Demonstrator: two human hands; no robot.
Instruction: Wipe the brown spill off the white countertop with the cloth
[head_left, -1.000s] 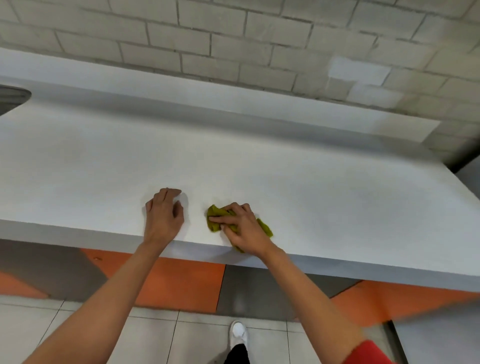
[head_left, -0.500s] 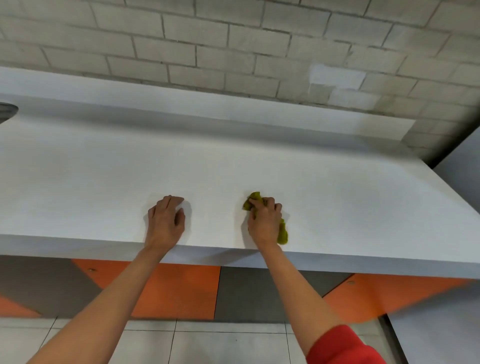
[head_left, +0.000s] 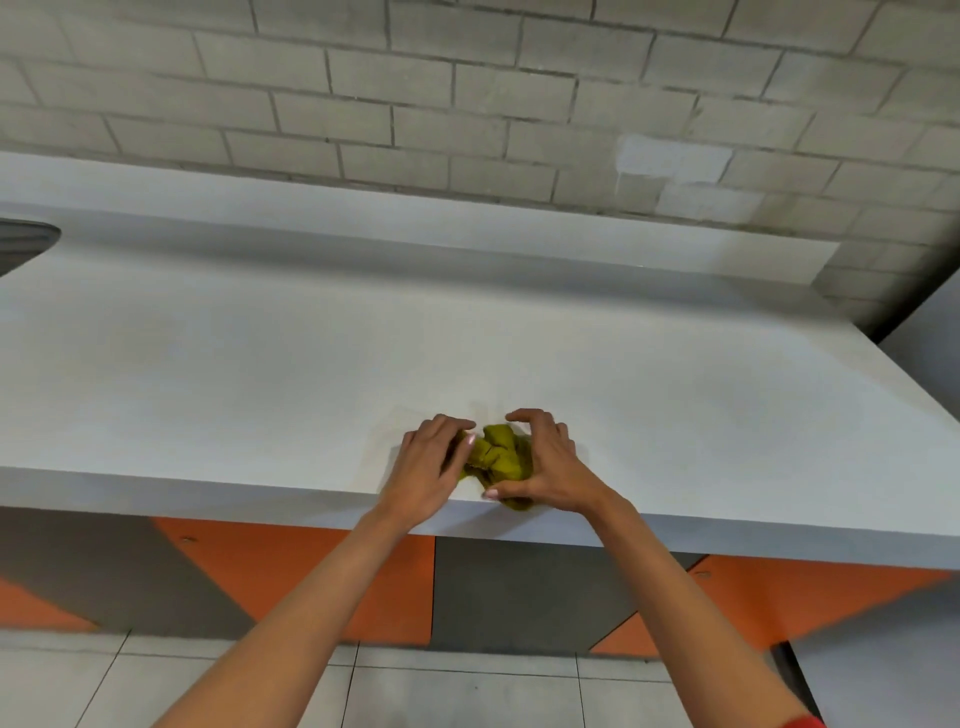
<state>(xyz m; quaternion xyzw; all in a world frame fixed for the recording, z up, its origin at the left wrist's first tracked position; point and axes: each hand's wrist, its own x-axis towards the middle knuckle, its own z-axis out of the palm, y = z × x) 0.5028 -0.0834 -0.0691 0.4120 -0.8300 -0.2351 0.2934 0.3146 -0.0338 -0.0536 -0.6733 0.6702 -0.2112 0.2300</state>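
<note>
Two hands meet at lower centre, near the front edge of the white countertop (head_left: 260, 364): the left hand (head_left: 423, 475) and right hand (head_left: 545, 467), fingers curled, gather the bunched olive-green cloth (head_left: 498, 452), probably refolding it. No brown spill shows.

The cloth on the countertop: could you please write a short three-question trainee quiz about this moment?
1. True or false: both hands touch the cloth.
2. The cloth's colour: A) red B) yellow-green C) white?
3. Fill in: the cloth lies near the countertop's ____ edge.

Key: 1 true, the left hand and right hand flank and touch it; 2 B; 3 front.
</note>
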